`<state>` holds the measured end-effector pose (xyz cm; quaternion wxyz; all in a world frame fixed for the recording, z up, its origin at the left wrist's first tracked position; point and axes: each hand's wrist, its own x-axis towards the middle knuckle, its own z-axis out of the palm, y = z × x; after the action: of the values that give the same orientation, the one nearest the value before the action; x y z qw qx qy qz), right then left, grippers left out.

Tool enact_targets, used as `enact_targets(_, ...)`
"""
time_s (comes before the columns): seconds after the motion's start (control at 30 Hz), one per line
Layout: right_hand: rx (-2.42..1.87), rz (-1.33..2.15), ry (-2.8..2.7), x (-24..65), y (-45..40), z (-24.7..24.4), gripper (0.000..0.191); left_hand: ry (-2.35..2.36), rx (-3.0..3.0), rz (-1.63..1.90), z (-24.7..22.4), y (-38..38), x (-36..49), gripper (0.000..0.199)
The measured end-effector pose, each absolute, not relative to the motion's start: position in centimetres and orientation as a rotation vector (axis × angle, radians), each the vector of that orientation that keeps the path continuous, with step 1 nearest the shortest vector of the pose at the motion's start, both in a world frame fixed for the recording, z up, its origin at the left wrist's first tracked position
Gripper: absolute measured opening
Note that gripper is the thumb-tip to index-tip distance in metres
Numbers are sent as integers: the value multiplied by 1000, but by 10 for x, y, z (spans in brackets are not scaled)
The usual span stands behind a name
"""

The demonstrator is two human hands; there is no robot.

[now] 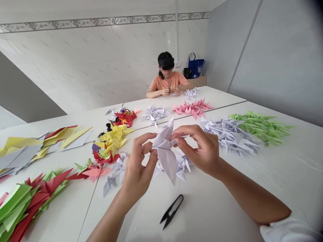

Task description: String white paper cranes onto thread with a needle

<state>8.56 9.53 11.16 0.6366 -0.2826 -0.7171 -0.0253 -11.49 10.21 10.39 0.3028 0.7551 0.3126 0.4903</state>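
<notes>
A white origami crane [165, 149] with its wings spread is held up between my two hands, above the table. My left hand [138, 164] pinches its left side between thumb and fingers. On the other side, my right hand [199, 148] grips a narrow folded point of the crane with thumb and forefinger. Behind and below it lie more white cranes [183, 164], partly hidden by my hands. Black thread snips [172, 211] rest on the table in front of me.
White cranes [230, 134] and green ones [264, 127] are heaped right, pink cranes [193, 108] farther back. Left are yellow cranes [114, 137], folded paper sheets [20, 153] and red and green pieces [27, 205]. Across the table [285, 168] sits a person [168, 80], hands together.
</notes>
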Motion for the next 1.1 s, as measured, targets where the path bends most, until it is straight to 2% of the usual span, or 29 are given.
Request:
enact_targets(0.2, -672, 213, -1599, 85, 95, 111, 17, 857, 2142, 1326, 104, 103, -116, 34)
enact_targets(0.5, -701, 84, -1676, 87, 93, 113, 18, 842, 2181, 1333, 103, 103, -116, 42)
enact_targets(0.87, -728, 593, -1661, 96, 95, 125, 1, 759, 2141, 1301, 106, 104, -118, 41)
enact_targets(1.1, -760, 639, -1735, 96, 95, 125, 7, 740, 2041, 1284, 108, 104, -116, 40)
